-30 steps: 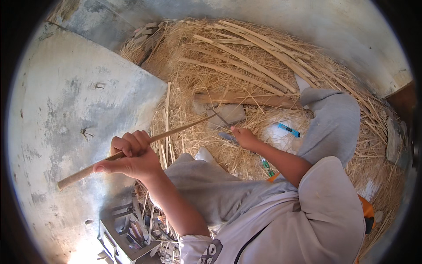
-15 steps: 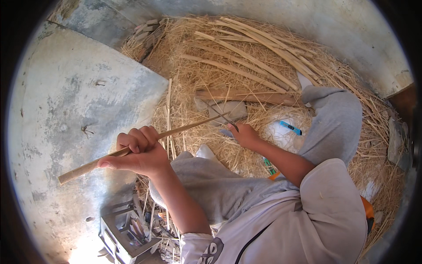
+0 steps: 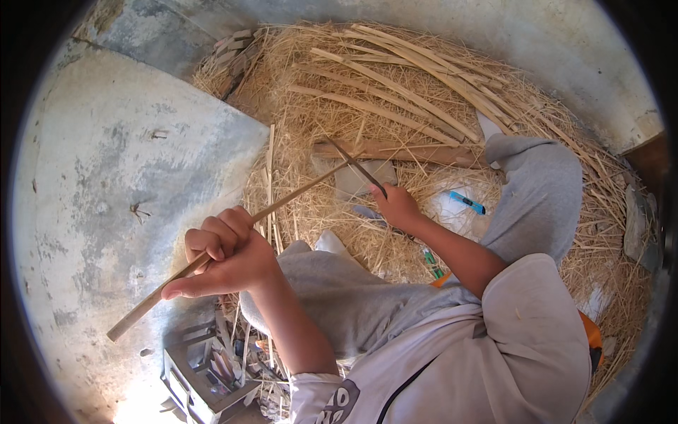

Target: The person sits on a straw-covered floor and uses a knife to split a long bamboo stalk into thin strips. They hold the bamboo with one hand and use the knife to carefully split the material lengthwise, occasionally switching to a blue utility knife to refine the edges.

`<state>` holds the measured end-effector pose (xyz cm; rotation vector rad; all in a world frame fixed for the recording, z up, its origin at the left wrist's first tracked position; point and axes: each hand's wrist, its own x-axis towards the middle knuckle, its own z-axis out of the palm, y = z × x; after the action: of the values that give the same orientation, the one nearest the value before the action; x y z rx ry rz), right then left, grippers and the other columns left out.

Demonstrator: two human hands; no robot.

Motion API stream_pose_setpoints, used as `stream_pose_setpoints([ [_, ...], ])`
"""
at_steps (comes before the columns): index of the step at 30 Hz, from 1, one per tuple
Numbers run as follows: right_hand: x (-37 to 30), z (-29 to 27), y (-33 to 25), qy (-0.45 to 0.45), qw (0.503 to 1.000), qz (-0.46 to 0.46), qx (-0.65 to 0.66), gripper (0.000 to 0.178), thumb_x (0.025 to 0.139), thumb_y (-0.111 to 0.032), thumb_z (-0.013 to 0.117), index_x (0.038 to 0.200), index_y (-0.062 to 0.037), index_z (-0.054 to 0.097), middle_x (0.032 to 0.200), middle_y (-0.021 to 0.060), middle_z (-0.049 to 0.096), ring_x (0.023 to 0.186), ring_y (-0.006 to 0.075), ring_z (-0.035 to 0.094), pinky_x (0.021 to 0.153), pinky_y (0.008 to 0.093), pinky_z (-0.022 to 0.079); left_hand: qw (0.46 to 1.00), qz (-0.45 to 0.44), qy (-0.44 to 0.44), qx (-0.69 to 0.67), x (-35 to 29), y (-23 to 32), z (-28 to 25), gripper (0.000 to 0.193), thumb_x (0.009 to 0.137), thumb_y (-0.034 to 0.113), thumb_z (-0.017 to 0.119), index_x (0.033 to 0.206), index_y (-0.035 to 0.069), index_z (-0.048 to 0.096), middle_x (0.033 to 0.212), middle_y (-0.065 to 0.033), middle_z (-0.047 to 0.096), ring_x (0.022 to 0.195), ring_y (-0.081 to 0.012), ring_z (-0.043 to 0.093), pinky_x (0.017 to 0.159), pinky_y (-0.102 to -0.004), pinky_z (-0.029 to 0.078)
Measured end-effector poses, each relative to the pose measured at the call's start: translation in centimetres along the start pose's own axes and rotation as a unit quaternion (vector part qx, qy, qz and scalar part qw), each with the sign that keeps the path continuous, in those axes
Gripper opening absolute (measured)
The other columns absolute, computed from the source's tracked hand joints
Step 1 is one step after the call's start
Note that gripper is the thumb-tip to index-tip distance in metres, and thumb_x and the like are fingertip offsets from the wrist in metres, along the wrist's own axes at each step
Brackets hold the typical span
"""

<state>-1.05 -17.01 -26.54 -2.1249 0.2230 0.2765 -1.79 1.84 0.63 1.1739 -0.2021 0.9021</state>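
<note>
My left hand (image 3: 229, 256) is closed around a long, narrow wooden strip (image 3: 300, 189), which slants from the lower left up toward the middle. In my right hand (image 3: 397, 208) is a thin, dark-bladed knife (image 3: 360, 168), its blade lying across the strip's far end. Whether the edge bites into the wood I cannot tell. Beneath that crossing, a flat grey stone (image 3: 378, 174) rests against a brown wooden plank (image 3: 452, 157). The knife's handle is mostly hidden in my fingers.
Straw-like shavings (image 3: 304, 113) cover the floor, with several long pale strips (image 3: 395, 95) heaped at the back. A blue box cutter (image 3: 467, 203) lies near my right knee. On the left is a worn, pale wall or slab (image 3: 106, 162); a box frame (image 3: 191, 374) with scraps stands lower left.
The strip's near end has swung down and slightly right, and the strip now slants more steeply. My right hand has shifted a little away from me, with the knife tip farther out.
</note>
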Motion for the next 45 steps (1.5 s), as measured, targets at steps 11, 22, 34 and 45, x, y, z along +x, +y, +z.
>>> stream_pose_setpoints([
  [11,-0.2,0.1,0.5,-0.029,0.994,-0.101,0.035,0.059,0.102,-0.055,0.040,0.098,-0.0014,0.065,0.084,0.0229,0.067,0.083,0.0416,0.066,0.077,0.0515,0.050,0.995,-0.038,-0.048,-0.081,0.8,0.1,-1.0,0.078,0.082,0.091,0.031,0.058,0.017,0.020,0.047,0.0044,0.015,0.043,-0.0095,0.009,0.044,-0.0277,0.010],
  [22,1.5,2.7,4.2,0.014,0.999,-0.006,0.035,0.066,0.101,-0.057,0.041,0.088,0.0031,0.064,0.080,0.0240,0.066,0.075,0.0392,0.064,0.073,0.0481,0.048,0.996,0.029,-0.061,-0.058,0.4,1.9,-1.0,0.075,0.084,0.088,0.032,0.058,0.019,0.023,0.046,0.0062,0.017,0.041,-0.0077,0.012,0.040,-0.0260,0.009],
  [34,-0.3,2.0,1.5,-0.012,0.998,-0.042,-0.043,0.056,0.103,-0.051,0.041,0.097,-0.0020,0.065,0.081,0.0228,0.068,0.081,0.0402,0.066,0.075,0.0500,0.049,0.994,-0.073,-0.070,-0.049,-0.4,-2.2,-0.9,0.079,0.085,0.089,0.024,0.059,0.014,0.029,0.048,0.0037,0.025,0.043,-0.0088,0.016,0.043,-0.0278,0.012],
  [45,1.2,4.7,6.1,0.020,0.998,0.040,-0.047,0.062,0.102,-0.053,0.040,0.086,0.0022,0.065,0.079,0.0243,0.065,0.077,0.0421,0.064,0.074,0.0501,0.050,0.995,-0.049,-0.083,-0.014,-0.7,-2.1,0.3,0.078,0.084,0.089,0.024,0.059,0.015,0.028,0.047,0.0042,0.023,0.042,-0.0085,0.015,0.043,-0.0269,0.012],
])
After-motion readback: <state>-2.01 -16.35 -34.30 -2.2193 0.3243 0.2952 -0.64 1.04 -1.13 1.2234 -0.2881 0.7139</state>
